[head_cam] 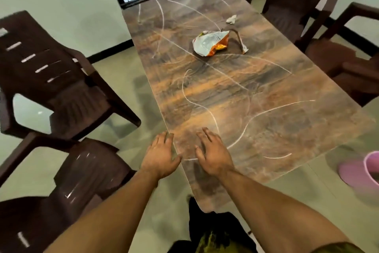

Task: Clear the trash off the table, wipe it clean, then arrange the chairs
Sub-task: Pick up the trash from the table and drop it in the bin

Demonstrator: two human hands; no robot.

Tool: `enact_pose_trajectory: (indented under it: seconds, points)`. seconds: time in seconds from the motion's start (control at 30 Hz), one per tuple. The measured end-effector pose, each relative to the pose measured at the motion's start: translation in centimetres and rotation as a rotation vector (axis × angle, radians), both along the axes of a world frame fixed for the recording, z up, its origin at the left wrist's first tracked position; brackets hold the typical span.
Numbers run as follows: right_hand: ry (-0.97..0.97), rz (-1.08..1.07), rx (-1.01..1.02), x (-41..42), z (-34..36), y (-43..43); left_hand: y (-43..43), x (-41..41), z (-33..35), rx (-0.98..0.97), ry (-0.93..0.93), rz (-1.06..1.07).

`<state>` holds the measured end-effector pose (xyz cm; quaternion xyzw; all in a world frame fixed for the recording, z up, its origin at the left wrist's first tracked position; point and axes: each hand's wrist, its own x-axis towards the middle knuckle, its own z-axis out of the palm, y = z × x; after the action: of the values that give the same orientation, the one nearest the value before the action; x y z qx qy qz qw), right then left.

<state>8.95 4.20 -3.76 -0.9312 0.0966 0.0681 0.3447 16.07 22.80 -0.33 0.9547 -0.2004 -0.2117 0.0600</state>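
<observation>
Head view: both hands, left and right, hover open and empty over the table's near corner. The wrapper, a foil strip and a paper wad lie toward the far right edge. Best to reach across and gather all three together, then carry them to the pink bin.

a long wood-patterned table with pale curved streaks carries a torn foil packet, a thin wrapper strip beside it, and a crumpled paper farther back.
</observation>
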Motion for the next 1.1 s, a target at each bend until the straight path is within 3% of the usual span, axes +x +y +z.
enact_pose_trajectory:
  seconds: [0.2,0.57,0.7,0.87,1.1]
  points:
    - [-0.04,-0.136,-0.084,5.2,3.1,-1.6,-3.2,9.8,2.3,-0.021,-0.008,-0.158]
    - [0.026,-0.351,-0.194,17.7,5.4,-9.4,-18.8,29.1,2.9,-0.09,-0.086,-0.534]
    - [0.127,-0.467,-0.195,23.5,4.8,-12.1,-22.3,37.3,2.0,-0.155,-0.146,-0.554]
    - [0.25,-0.631,-0.193,33.4,3.6,-13.6,-23.4,45.4,-0.1,-0.178,-0.095,-0.526]
    - [0.039,-0.872,-0.243,45.9,3.4,-17.0,-26.9,51.0,-3.1,-0.199,0.07,-0.524]
